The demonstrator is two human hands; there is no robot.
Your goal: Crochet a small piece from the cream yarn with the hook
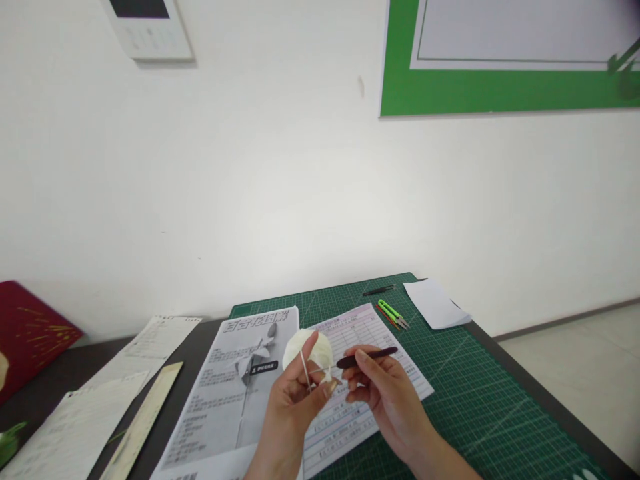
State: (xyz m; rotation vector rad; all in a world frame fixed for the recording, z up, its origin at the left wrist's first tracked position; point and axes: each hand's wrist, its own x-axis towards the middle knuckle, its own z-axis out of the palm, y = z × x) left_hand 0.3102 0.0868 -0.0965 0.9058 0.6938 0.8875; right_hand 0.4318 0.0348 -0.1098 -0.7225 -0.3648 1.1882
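My left hand (296, 400) pinches a small piece of white crochet work (328, 377) between thumb and fingers, with white yarn (305, 368) running up over the raised index finger. In my right hand (381, 387) is a crochet hook with a dark handle (367, 357), held like a pen. Its thin metal shaft points left and reaches the white piece; the hook's tip is hard to make out there. Behind my left hand sits a ball of white yarn (320, 343), partly covered by the fingers.
Printed sheets (210, 407) lie under my hands on a green cutting mat (480, 393). Green thread snips (390, 311), a dark pen-like tool (379, 291) and white paper (434, 303) lie at the back right. A ruler (145, 420) and handwritten pages (90, 420) are on the left.
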